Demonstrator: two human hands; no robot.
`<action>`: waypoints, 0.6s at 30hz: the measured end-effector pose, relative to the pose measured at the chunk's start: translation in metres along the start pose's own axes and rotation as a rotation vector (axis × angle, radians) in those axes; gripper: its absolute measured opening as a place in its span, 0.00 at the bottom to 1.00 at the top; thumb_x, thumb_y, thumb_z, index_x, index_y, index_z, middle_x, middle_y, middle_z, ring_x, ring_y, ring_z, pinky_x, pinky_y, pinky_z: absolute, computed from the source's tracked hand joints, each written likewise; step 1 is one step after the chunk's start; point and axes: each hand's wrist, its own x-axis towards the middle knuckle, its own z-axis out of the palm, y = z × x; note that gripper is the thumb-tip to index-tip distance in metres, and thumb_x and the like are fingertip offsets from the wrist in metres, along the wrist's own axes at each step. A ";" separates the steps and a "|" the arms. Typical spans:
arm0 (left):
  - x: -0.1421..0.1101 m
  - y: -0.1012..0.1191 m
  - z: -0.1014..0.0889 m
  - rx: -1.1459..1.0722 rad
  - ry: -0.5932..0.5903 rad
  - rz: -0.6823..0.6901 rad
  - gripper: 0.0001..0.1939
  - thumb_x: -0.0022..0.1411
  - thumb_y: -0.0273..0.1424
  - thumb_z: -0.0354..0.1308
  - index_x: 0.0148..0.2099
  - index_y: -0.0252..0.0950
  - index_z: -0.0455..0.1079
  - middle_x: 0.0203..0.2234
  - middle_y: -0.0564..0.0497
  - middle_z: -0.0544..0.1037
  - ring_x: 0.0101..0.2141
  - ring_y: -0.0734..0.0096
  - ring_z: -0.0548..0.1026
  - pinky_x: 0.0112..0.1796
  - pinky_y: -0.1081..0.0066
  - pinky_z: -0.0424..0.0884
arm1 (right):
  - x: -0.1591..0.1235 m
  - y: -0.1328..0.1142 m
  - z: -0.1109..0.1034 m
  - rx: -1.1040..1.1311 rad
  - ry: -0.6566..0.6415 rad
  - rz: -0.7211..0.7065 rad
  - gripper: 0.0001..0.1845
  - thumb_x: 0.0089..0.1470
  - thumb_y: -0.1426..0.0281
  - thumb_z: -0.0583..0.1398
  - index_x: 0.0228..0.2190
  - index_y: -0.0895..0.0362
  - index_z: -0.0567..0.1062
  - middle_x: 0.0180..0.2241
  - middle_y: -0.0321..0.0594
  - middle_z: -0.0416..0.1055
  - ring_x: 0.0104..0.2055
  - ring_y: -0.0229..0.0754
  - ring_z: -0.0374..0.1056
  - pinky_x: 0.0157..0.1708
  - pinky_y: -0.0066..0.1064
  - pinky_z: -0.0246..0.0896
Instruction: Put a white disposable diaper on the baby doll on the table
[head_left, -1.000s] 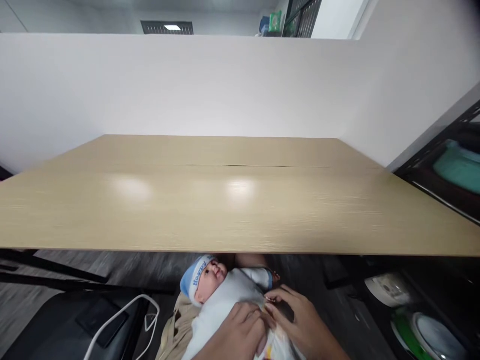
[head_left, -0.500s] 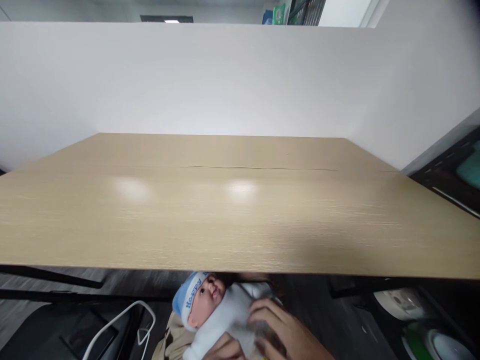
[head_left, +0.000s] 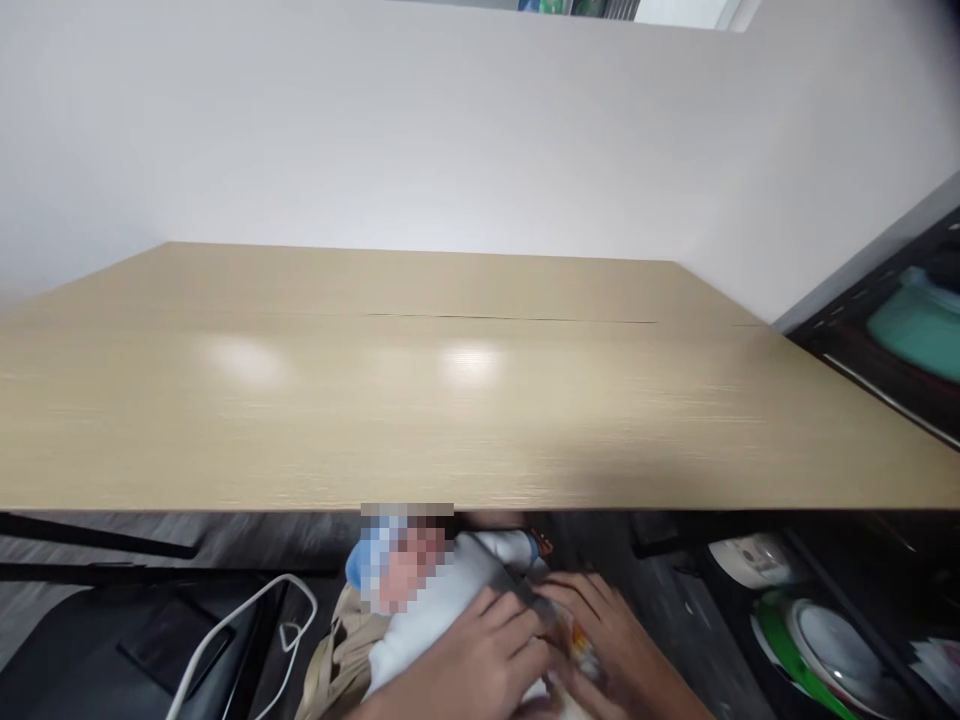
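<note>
A baby doll [head_left: 435,625] in a white top and blue cap lies on its back on my lap, below the table's front edge. Its head points left. My left hand [head_left: 499,645] is across the doll's lower body with its fingers bent together. From the right, my right hand [head_left: 592,620] meets it, fingers curled. Between the two hands shows a whitish piece with orange and yellow print [head_left: 579,640], partly covered; its kind is unclear. What the fingertips grip is hidden.
The light wooden table [head_left: 420,420] spans the view above my lap, backed by a white partition [head_left: 420,130]. A black chair [head_left: 67,650] with a white cable [head_left: 225,620] stands at left. Dark shelves at right hold a green-rimmed item [head_left: 787,640] and a teal container [head_left: 919,320].
My left hand has moved right and up over the doll's body, close to my right hand. My right hand has shifted right. The view has tilted down.
</note>
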 end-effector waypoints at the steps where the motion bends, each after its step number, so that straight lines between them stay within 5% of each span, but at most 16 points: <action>1: 0.000 0.003 -0.006 -0.007 -0.006 -0.011 0.17 0.77 0.48 0.59 0.57 0.42 0.73 0.47 0.47 0.81 0.47 0.58 0.76 0.48 0.60 0.70 | 0.006 -0.007 -0.002 0.024 -0.014 -0.008 0.30 0.64 0.69 0.62 0.67 0.53 0.69 0.63 0.51 0.72 0.65 0.54 0.69 0.65 0.45 0.67; 9: -0.008 0.013 -0.033 -0.168 -0.008 -0.153 0.16 0.78 0.40 0.59 0.63 0.45 0.70 0.52 0.50 0.81 0.54 0.60 0.74 0.55 0.62 0.68 | 0.021 -0.032 -0.006 0.346 -0.105 0.064 0.28 0.58 0.78 0.57 0.59 0.53 0.72 0.56 0.46 0.70 0.59 0.49 0.68 0.61 0.42 0.66; 15: -0.011 0.019 -0.052 -0.388 -0.026 -0.202 0.18 0.75 0.34 0.63 0.64 0.48 0.72 0.53 0.52 0.83 0.54 0.62 0.74 0.56 0.64 0.68 | 0.027 -0.042 -0.002 0.302 -0.057 0.111 0.08 0.72 0.68 0.52 0.45 0.53 0.72 0.45 0.41 0.73 0.50 0.47 0.69 0.52 0.39 0.63; 18: -0.032 0.021 -0.077 -0.529 -0.150 -0.175 0.15 0.70 0.29 0.65 0.57 0.47 0.79 0.47 0.53 0.84 0.52 0.63 0.76 0.54 0.68 0.70 | 0.015 -0.048 -0.010 0.233 -0.092 0.099 0.21 0.77 0.59 0.46 0.35 0.53 0.69 0.36 0.39 0.72 0.42 0.45 0.68 0.49 0.39 0.61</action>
